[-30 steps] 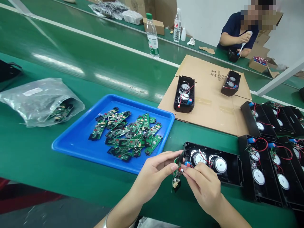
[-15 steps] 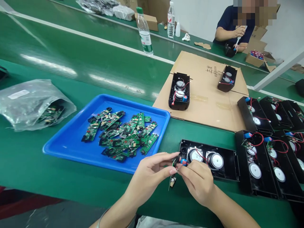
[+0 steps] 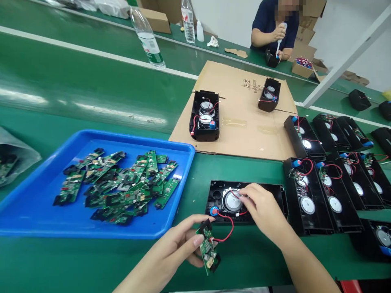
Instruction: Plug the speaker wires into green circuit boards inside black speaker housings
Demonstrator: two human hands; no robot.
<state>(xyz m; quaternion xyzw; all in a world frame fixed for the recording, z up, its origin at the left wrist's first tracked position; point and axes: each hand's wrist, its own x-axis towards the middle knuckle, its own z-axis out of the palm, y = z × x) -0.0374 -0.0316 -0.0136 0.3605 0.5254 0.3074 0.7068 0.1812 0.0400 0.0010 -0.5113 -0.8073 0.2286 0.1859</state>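
Observation:
My left hand (image 3: 186, 244) grips a green circuit board (image 3: 207, 248) at the near edge of the speaker housing. A red wire (image 3: 232, 230) loops from the board to a blue-wrapped cylindrical part (image 3: 214, 211) inside the black speaker housing (image 3: 253, 217). Over the housing, my right hand (image 3: 259, 207) has thumb and fingers pinched on a thin speaker wire (image 3: 233, 194) beside the left round speaker (image 3: 230, 202). This hand hides the other speaker. A white connector (image 3: 237, 214) on a wire lies below the left speaker.
A blue tray (image 3: 171, 228) holds several circuit boards. Black housings (image 3: 317, 215) with speakers stand in rows at right. Two more, including a nearer housing (image 3: 204, 132), sit on a cardboard sheet (image 3: 238, 142). A water bottle (image 3: 149, 47) stands behind; a person (image 3: 259, 32) works across.
My right hand has left the board and moved right onto the speaker wire. My left hand has drawn the board down and left, its red wire now plugged in and stretched into a loop.

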